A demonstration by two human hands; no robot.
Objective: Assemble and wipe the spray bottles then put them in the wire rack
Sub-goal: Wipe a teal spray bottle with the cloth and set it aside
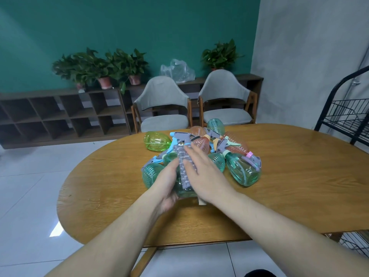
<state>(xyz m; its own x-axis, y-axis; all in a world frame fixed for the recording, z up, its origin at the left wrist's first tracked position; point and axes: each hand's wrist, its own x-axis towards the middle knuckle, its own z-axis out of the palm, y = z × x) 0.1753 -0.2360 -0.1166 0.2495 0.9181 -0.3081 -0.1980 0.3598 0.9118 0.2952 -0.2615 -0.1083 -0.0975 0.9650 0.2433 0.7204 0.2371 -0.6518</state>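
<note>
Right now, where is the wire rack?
In the head view, the black wire rack stands at the far right edge, on the floor just beyond the wooden table, right of the two grey chairs.

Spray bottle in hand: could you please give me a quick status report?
Left hand grips teal bottle from below. Right hand presses grey cloth flat on it. Wire rack right of table, no bottles visible in it.

a clear teal spray bottle [184, 189] with a grey trigger head is held over the worktop, a grey textured cloth [183, 162] laid along its upper side. behind it lies a heap of bottles [201, 148] on their sides: green, teal and pinkish, some fitted with grey or blue trigger heads. a black wire rack [347, 116] stands at far right.
</note>
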